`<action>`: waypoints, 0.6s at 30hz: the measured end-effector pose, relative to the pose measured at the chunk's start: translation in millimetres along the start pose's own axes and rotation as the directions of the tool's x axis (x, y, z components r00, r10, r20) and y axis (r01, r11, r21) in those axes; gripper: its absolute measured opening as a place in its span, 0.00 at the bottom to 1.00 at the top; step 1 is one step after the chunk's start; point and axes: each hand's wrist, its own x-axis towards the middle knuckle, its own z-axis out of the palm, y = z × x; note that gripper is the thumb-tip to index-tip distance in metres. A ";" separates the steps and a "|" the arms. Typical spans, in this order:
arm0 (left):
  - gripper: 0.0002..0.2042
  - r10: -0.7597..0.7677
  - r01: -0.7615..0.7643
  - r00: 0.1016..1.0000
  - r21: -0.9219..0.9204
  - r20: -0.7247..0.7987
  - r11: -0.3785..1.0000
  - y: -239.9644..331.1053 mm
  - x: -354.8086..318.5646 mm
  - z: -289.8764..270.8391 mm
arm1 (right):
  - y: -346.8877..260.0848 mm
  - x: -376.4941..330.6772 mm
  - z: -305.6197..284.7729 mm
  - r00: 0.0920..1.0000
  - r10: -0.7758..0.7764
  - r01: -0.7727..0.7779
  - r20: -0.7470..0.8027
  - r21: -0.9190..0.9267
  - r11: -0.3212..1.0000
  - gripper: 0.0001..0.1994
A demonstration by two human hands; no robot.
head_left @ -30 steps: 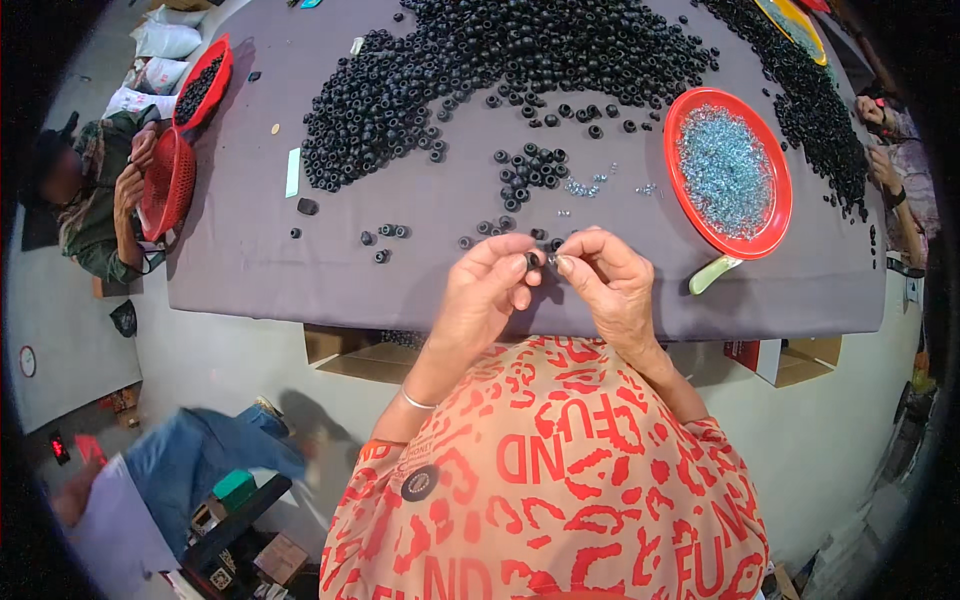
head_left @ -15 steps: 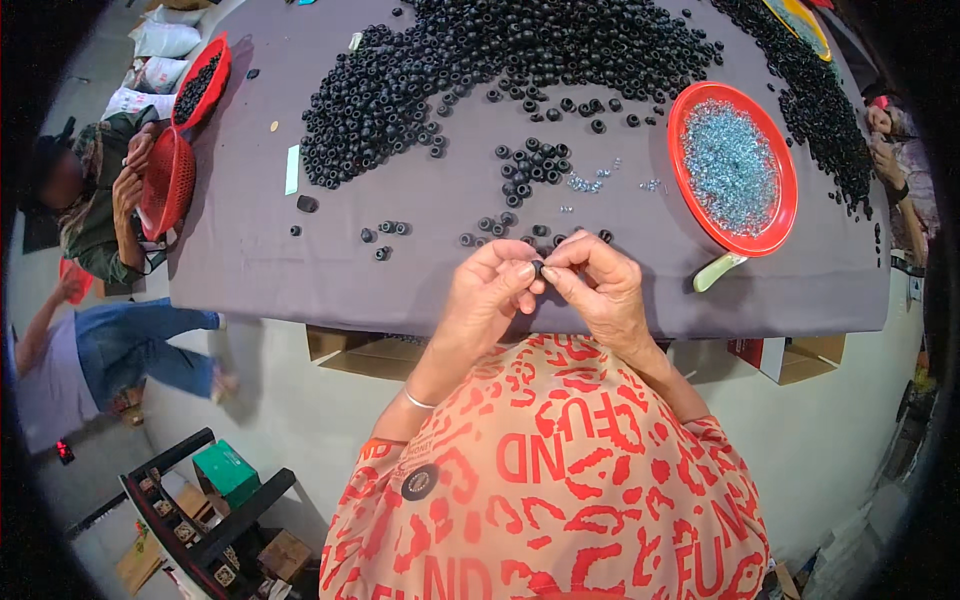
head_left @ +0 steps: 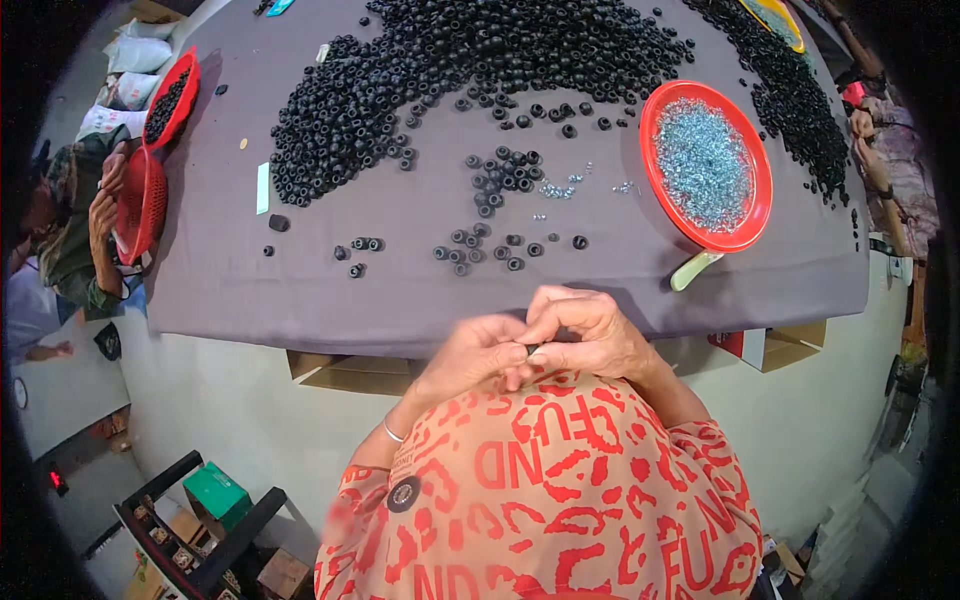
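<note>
My left hand (head_left: 468, 352) and my right hand (head_left: 590, 332) meet close to my body, at the table's near edge. A small round black part (head_left: 531, 350) is pinched between their fingertips, mostly covered by the fingers. Beyond my hands, several loose black parts with a round hole (head_left: 465, 245) lie on the grey tablecloth (head_left: 390, 300). A small cluster of the same parts (head_left: 505, 172) sits farther off, beside a few tiny clear pieces (head_left: 560, 188). To the right, a red round tray (head_left: 762, 190) holds a heap of tiny clear pieces (head_left: 703, 165).
A large heap of black parts (head_left: 450, 70) covers the far middle; another dark heap (head_left: 800, 120) runs along the far right. A pale green handle (head_left: 694, 272) juts from under the red tray. At left, a person (head_left: 85, 215) handles a red basket (head_left: 142, 205). Cardboard boxes (head_left: 355, 375) stand below the table.
Both hands have drawn back from over the table toward my body, still pinching the black part. The view has shifted slightly. At the left, the walking person has moved partly out of sight.
</note>
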 end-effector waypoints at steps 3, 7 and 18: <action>0.09 -0.085 0.084 0.996 0.044 0.031 0.996 5.2 -3.0 -2.7 | 1.9 0.3 -0.3 0.993 -0.105 0.110 0.055 -0.087 0.990 0.08; 0.10 -0.109 0.106 0.988 0.036 0.109 0.994 -0.1 2.8 -11.7 | 3.8 1.0 -1.0 0.977 -0.138 0.158 0.165 -0.111 0.981 0.06; 0.08 0.055 0.019 0.984 -0.402 0.172 0.916 -10.2 10.5 -23.5 | 23.6 25.7 -41.3 0.815 -0.551 0.043 -0.178 -0.930 0.364 0.07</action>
